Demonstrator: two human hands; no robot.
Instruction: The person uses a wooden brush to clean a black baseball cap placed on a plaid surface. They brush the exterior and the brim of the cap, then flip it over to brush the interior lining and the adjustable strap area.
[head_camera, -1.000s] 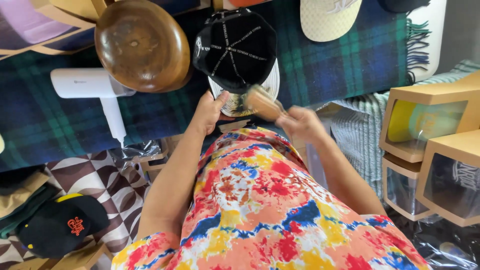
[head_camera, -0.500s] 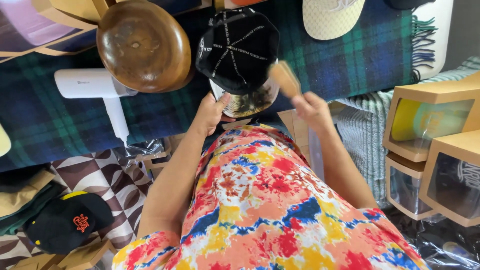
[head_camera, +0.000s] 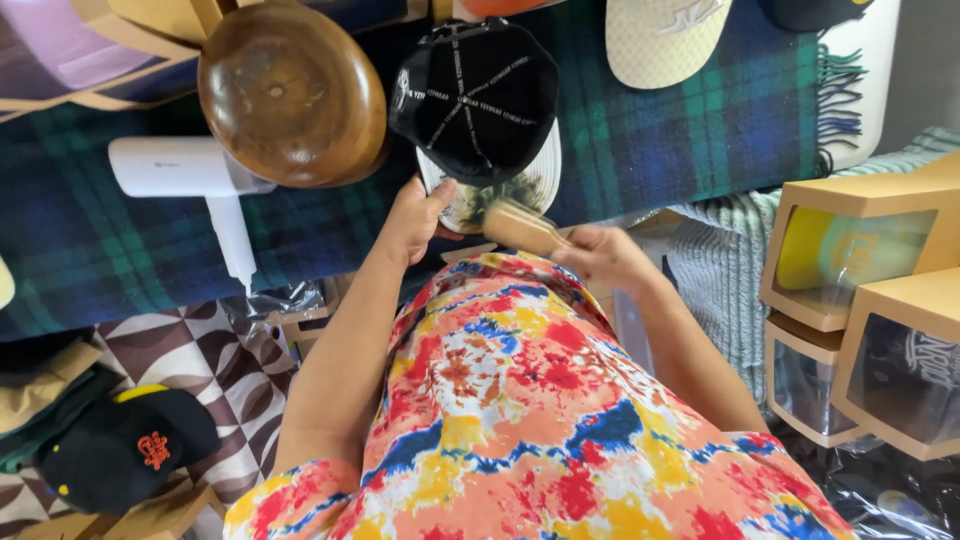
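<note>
Cap (head_camera: 475, 95) between hands (brush (head_camera: 520, 226) touching)

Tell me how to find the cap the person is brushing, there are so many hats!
Start at the dark blue and green plaid blanket across the top. Near its lower edge, right of the round brown wooden hat block, sits the black cap, with the left hand at its brim and the right hand holding a wooden brush. Only it has white stripes fanning from its top button.

Three caps show whole: a black cap (head_camera: 473, 95) with a pale brim, a cream cap (head_camera: 660, 38) and a black cap with an orange mark (head_camera: 125, 447). One wooden brush (head_camera: 520, 226), one white steamer (head_camera: 195, 180), one round wooden block (head_camera: 292, 92), three windowed cardboard boxes (head_camera: 850, 240).
</note>
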